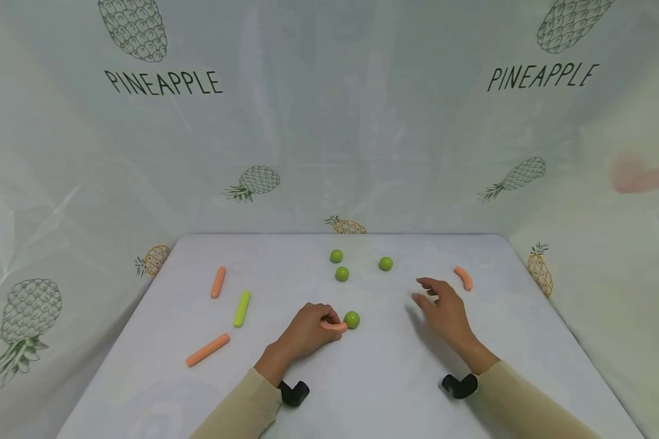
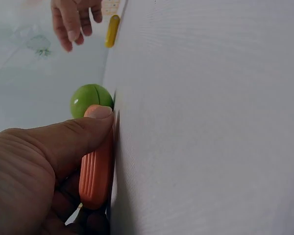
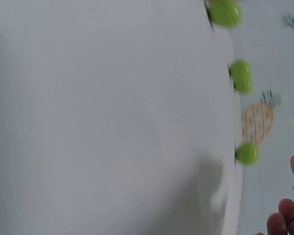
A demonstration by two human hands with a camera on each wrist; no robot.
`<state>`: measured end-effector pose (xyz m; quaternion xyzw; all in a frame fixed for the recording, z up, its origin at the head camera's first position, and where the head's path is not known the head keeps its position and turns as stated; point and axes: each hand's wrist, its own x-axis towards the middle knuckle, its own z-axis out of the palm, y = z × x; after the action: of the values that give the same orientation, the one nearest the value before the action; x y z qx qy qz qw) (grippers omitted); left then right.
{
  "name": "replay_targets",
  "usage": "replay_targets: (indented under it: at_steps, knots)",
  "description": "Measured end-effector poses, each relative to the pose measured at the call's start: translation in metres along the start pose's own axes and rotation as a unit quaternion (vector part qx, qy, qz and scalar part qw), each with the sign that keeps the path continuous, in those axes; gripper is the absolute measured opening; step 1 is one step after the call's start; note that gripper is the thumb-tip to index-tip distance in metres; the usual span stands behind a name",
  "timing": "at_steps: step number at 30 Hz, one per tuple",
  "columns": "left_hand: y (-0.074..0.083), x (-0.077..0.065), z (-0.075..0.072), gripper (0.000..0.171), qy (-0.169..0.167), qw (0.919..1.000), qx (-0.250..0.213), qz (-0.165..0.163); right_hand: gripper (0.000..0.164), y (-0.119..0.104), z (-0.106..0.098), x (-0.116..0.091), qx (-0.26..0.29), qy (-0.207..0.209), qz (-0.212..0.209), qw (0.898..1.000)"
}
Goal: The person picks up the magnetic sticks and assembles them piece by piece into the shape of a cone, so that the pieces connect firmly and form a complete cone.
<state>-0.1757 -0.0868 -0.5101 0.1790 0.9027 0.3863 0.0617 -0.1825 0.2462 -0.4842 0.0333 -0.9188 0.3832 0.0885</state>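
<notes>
My left hand (image 1: 307, 329) pinches a short, curved orange piece (image 1: 335, 327) between thumb and fingers, low over the white table. In the left wrist view this orange piece (image 2: 95, 183) shows ridges along its side, and the thumb covers its far end. Right by that end sits a green ball (image 1: 352, 319). My right hand (image 1: 445, 314) hovers above the table to the right, fingers loosely bent and holding nothing. Only its fingertips (image 3: 289, 210) show at the edge of the blurred right wrist view. Beyond the right hand lies another curved orange piece (image 1: 464, 278).
Farther back are more green balls: one at the rear (image 1: 336, 255), one just in front (image 1: 342, 274) and one to the right (image 1: 385, 263). On the left lie a yellow-green stick (image 1: 242, 309), an upper orange stick (image 1: 218, 282) and a lower orange stick (image 1: 208, 350).
</notes>
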Motion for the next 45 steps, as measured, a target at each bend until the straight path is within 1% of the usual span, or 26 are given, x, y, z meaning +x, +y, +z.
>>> replay_targets:
  at_steps: [2, 4, 7, 12, 17, 20, 22, 28, 32, 37, 42, 45]
  knots:
    - [0.0, 0.0, -0.001, 0.014, -0.003, 1.0, -0.003, -0.007, 0.044, 0.011, -0.011, 0.005, -0.008, 0.011, 0.002, 1.0]
    - [0.0, 0.001, -0.001, 0.013, -0.005, 0.9999, -0.006, -0.015, 0.048, 0.02, -0.019, 0.009, -0.017, 0.012, 0.012, 1.0]
    - [0.0, 0.001, -0.002, 0.013, -0.008, 0.9997, -0.011, -0.021, 0.054, 0.032, -0.025, 0.013, -0.024, -0.001, 0.041, 0.999]
    - [0.0, 0.001, -0.002, 0.012, -0.008, 0.9997, -0.018, -0.013, 0.061, 0.038, -0.024, 0.013, -0.034, -0.037, 0.097, 0.994]
    - [0.0, 0.001, -0.002, 0.013, -0.008, 0.9997, -0.019, -0.013, 0.063, 0.034, -0.02, 0.011, -0.021, -0.061, 0.112, 0.992]
    - [0.0, 0.001, -0.001, 0.014, -0.009, 0.9997, -0.02, -0.014, 0.066, 0.032, -0.023, 0.013, -0.011, -0.084, 0.107, 0.991]
    - [0.0, 0.001, -0.001, 0.014, -0.01, 0.9996, -0.021, -0.015, 0.07, 0.034, -0.027, 0.016, -0.008, -0.103, 0.095, 0.99]
    - [-0.001, 0.001, -0.001, 0.013, -0.011, 0.9996, -0.021, -0.017, 0.076, 0.046, -0.036, 0.03, 0.025, -0.154, 0.055, 0.986]
    - [-0.001, 0.001, -0.001, 0.013, -0.013, 0.9995, -0.02, -0.019, 0.076, 0.05, -0.038, 0.035, 0.023, -0.174, 0.039, 0.984]
    - [-0.002, 0.001, -0.001, 0.012, -0.013, 0.9996, -0.017, -0.02, 0.07, 0.048, -0.037, 0.038, 0.011, -0.182, 0.031, 0.983]
    - [-0.002, 0.001, 0.0, 0.012, -0.013, 0.9996, -0.016, -0.019, 0.067, 0.046, -0.035, 0.037, 0.024, -0.177, 0.03, 0.983]
    - [-0.002, 0.001, 0.0, 0.012, -0.013, 0.9996, -0.015, -0.018, 0.067, 0.046, -0.034, 0.034, 0.019, -0.164, 0.025, 0.986]
